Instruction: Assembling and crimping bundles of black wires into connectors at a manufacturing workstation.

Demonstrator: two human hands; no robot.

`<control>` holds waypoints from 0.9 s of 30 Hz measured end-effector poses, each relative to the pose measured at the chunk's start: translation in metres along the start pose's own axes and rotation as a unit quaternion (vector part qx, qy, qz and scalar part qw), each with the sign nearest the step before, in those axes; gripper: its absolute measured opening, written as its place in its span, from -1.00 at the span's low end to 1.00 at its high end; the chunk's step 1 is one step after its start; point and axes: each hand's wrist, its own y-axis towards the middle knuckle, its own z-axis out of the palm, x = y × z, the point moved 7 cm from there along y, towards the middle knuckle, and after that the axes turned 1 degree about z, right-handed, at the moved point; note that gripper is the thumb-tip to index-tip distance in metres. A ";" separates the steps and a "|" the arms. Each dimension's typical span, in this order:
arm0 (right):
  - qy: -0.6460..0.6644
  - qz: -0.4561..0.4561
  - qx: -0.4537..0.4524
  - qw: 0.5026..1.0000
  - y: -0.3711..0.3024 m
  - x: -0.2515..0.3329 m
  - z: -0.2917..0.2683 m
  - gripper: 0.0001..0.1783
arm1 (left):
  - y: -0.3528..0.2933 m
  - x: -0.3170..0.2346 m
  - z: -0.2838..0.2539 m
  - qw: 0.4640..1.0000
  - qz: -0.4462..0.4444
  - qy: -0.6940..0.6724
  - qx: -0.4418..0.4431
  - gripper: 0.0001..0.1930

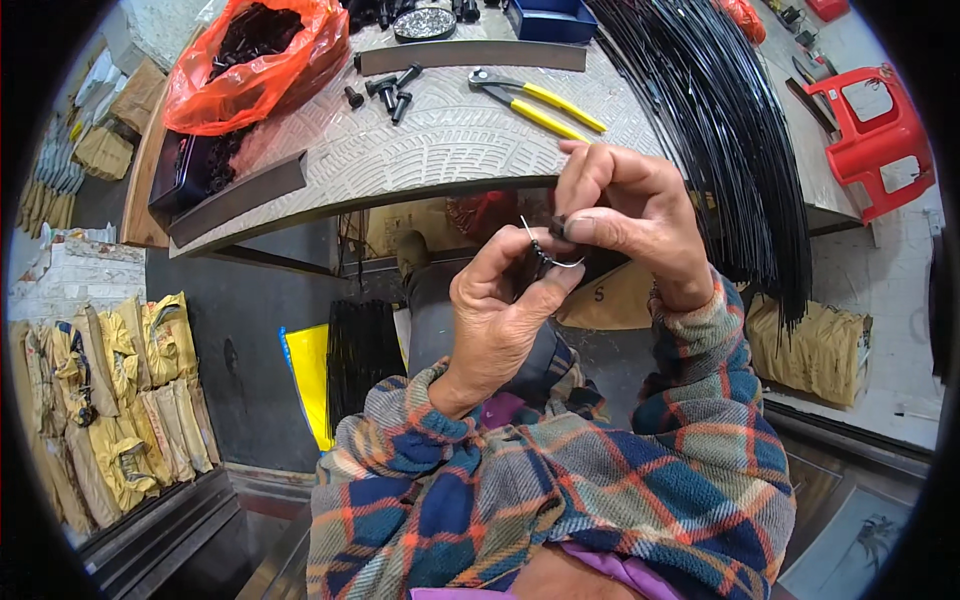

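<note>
Over my lap, just off the table's near edge, my two hands meet at the fingertips. My left hand (505, 320) is closed, pinching a thin curved wire (570, 264) with small dark parts along it; its pale straight end sticks up past the index finger. My right hand (640, 220) has thumb and index finger pressed together on a small dark piece (560, 226) beside the wire, too small to name. Beyond them on the textured table (440, 150) lie end-cutting pincers (545, 105) with yellow handles. To their left are several black bolt-like parts (385, 92).
An orange-red plastic bag (185, 105) of black parts stands at the table's left. Long black strands (715, 130) hang over its right side. A metal strip (470, 57), a round dish (424, 24) and a blue tray (550, 20) lie at the back. A red stool (875, 145) is right.
</note>
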 end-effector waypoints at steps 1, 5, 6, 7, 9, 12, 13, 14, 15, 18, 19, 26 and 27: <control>-0.137 -0.068 -0.013 0.988 -0.002 0.010 -0.002 -0.82 | 0.000 0.000 0.002 1.000 -0.002 0.004 0.002 -0.83; -0.372 -0.170 -0.009 0.912 -0.010 0.032 0.014 -0.67 | 0.001 -0.002 -0.001 0.999 0.006 -0.043 -0.001 -0.78; -0.395 -0.180 -0.012 0.901 -0.012 0.031 0.018 -0.70 | 0.000 -0.002 -0.004 0.999 0.008 -0.047 0.000 -0.76; -0.394 -0.178 -0.020 0.901 -0.013 0.030 0.017 -0.70 | 0.000 -0.001 -0.006 0.999 0.006 -0.053 0.004 -0.74; -0.382 -0.156 -0.034 0.910 -0.014 0.024 0.016 -0.78 | -0.001 -0.001 -0.007 0.999 0.003 -0.042 0.025 -0.72; -0.378 -0.167 -0.060 0.908 -0.016 0.030 0.018 -0.77 | -0.003 0.000 -0.014 0.993 -0.006 -0.112 0.022 -0.71; -0.385 -0.160 -0.056 0.907 -0.017 0.029 0.018 -0.78 | -0.002 0.003 -0.016 0.994 -0.010 -0.109 0.026 -0.71; -0.384 -0.160 -0.063 0.907 -0.017 0.029 0.017 -0.78 | -0.002 0.005 -0.020 0.995 -0.009 -0.098 0.018 -0.69; -0.408 -0.177 -0.065 0.893 -0.018 0.030 0.018 -0.79 | -0.001 0.005 -0.022 0.996 -0.007 -0.088 0.009 -0.67; -0.451 -0.205 -0.077 0.865 -0.021 0.036 0.021 -0.79 | 0.000 0.000 -0.019 0.998 -0.009 -0.061 -0.010 -0.66; -0.471 -0.213 -0.084 0.852 -0.022 0.038 0.023 -0.78 | 0.000 -0.001 -0.019 0.998 -0.011 -0.054 -0.020 -0.67; -0.513 -0.218 -0.132 0.820 -0.026 0.040 0.030 -0.78 | 0.001 -0.008 -0.014 0.999 0.010 -0.026 -0.028 -0.64; -0.511 -0.258 -0.152 0.806 -0.029 0.043 0.032 -0.77 | 0.000 -0.012 -0.013 0.999 0.028 -0.020 -0.029 -0.65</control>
